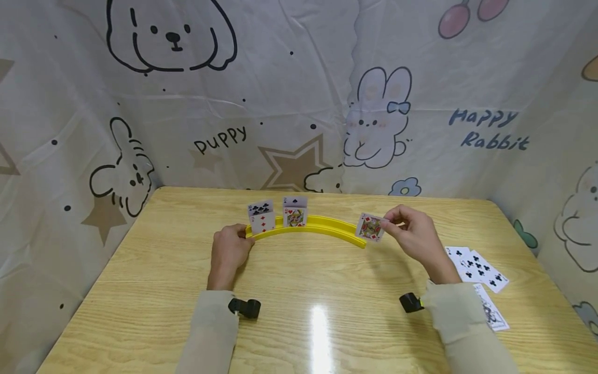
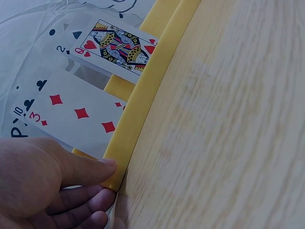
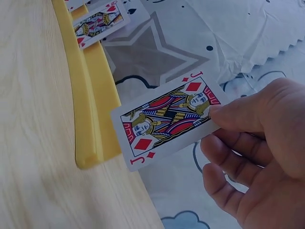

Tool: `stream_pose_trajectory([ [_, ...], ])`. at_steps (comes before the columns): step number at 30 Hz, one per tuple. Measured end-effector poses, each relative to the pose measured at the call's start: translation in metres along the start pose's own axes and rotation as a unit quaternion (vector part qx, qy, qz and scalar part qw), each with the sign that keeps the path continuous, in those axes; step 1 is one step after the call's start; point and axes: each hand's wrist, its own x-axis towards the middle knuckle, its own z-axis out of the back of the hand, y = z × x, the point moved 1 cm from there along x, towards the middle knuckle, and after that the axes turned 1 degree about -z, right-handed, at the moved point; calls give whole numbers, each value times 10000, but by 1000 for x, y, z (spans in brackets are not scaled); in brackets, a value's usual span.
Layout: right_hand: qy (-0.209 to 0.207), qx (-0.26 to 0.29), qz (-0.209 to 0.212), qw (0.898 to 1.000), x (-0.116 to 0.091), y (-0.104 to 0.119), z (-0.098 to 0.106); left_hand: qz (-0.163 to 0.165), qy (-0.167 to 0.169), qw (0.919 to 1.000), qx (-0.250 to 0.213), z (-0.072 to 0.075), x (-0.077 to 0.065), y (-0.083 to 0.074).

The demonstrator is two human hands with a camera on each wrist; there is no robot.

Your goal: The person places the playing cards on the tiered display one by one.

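A curved yellow card holder (image 1: 327,224) lies across the table. My left hand (image 1: 229,253) grips its left end, thumb (image 2: 88,169) on the front edge. Near that end stand a three of diamonds (image 2: 81,113) and, behind it, a ten of clubs (image 1: 260,208). Farther along the holder, a queen of hearts (image 2: 116,47) stands before a two of spades (image 1: 295,201). My right hand (image 1: 413,234) pinches a jack of diamonds (image 3: 167,119) by one end, between thumb and fingers. The jack is at the holder's right end; whether it touches the slot I cannot tell.
To the right, two overlapping club cards (image 1: 488,272) and a face card (image 1: 494,314) lie face up, partly behind the right forearm. A printed cloth (image 1: 280,98) hangs behind the wooden table (image 1: 289,311) and at its sides.
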Motion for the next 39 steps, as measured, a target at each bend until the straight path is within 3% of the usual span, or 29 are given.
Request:
stream_pose_trajectory([
  [12, 10, 108, 292, 9995, 23, 18, -19, 76, 15, 10000, -55, 1, 0, -1],
  [39, 159, 378, 124, 9991, 51, 34, -47, -21, -19, 10000, -22, 0, 0, 0],
])
